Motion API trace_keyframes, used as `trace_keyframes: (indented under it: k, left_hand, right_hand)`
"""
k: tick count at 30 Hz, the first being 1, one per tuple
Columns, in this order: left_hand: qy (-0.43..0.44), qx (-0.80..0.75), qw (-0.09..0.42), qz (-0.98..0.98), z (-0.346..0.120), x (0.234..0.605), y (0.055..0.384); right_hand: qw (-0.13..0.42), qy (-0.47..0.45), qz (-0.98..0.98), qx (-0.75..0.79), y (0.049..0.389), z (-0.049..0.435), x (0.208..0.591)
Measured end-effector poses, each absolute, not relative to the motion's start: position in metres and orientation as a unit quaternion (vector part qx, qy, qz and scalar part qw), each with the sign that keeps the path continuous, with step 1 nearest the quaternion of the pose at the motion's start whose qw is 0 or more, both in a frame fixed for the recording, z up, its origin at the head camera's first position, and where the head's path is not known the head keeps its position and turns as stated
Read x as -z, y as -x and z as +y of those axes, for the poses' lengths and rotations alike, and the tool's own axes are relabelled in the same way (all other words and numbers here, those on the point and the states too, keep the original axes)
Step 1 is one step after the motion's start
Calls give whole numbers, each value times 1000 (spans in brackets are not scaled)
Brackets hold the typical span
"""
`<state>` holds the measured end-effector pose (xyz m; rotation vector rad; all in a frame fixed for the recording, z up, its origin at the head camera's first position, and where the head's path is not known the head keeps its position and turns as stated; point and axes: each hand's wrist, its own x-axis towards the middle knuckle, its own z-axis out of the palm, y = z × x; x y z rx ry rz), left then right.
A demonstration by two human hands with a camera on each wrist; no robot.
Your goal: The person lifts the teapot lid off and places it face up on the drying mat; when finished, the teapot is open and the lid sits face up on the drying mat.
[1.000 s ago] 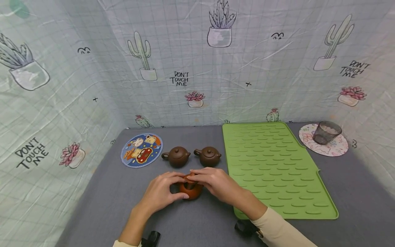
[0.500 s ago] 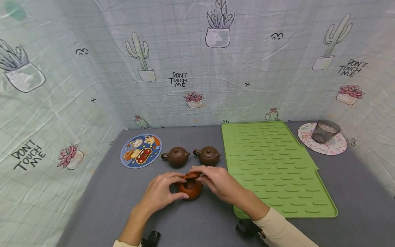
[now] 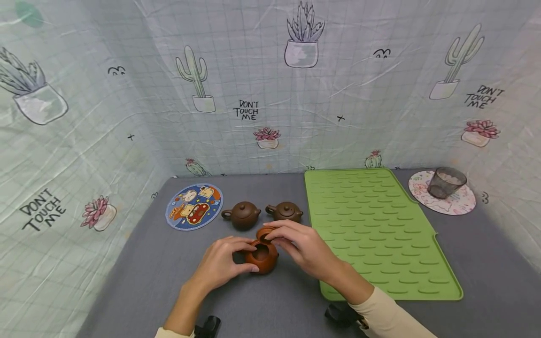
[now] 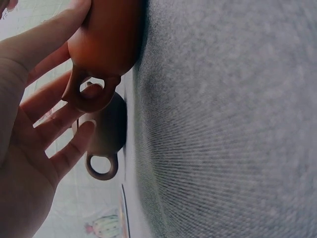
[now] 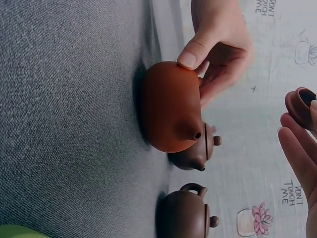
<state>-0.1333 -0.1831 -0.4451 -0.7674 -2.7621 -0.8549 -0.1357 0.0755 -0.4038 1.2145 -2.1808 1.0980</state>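
Note:
A reddish-brown clay teapot (image 3: pixel 267 266) stands uncovered on the grey cloth, its dark round mouth facing up. My left hand (image 3: pixel 220 263) grips it from the left, thumb near the front and fingers around the handle side. In the left wrist view the teapot's loop handle (image 4: pixel 94 105) lies beside those fingers. My right hand (image 3: pixel 306 246) pinches the teapot lid (image 3: pixel 263 231), tilted and raised behind the mouth. The right wrist view shows the lid (image 5: pixel 297 106) well apart from the teapot (image 5: pixel 168 104), whose short spout points toward that camera.
Two dark brown lidded teapots, one on the left (image 3: pixel 243 216) and one on the right (image 3: pixel 287 211), stand just behind the hands. A green ridged mat (image 3: pixel 372 234) lies to the right. Farther out are a blue round coaster (image 3: pixel 194 206) and a tinted glass (image 3: pixel 445 183) on a pink-patterned coaster (image 3: pixel 462 204).
My right hand has lifted the lid off the teapot's mouth, moving it up and back while tipping it. The left hand has stayed on the teapot.

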Motion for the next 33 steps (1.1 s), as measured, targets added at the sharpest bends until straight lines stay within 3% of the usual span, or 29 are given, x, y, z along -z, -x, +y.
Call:
trace_keyframes:
  k: [33]
  left_hand:
    - [248,342,46,-905,-182,448,132]
  right_hand:
    - [209,-427,-766,-432,131,91,400]
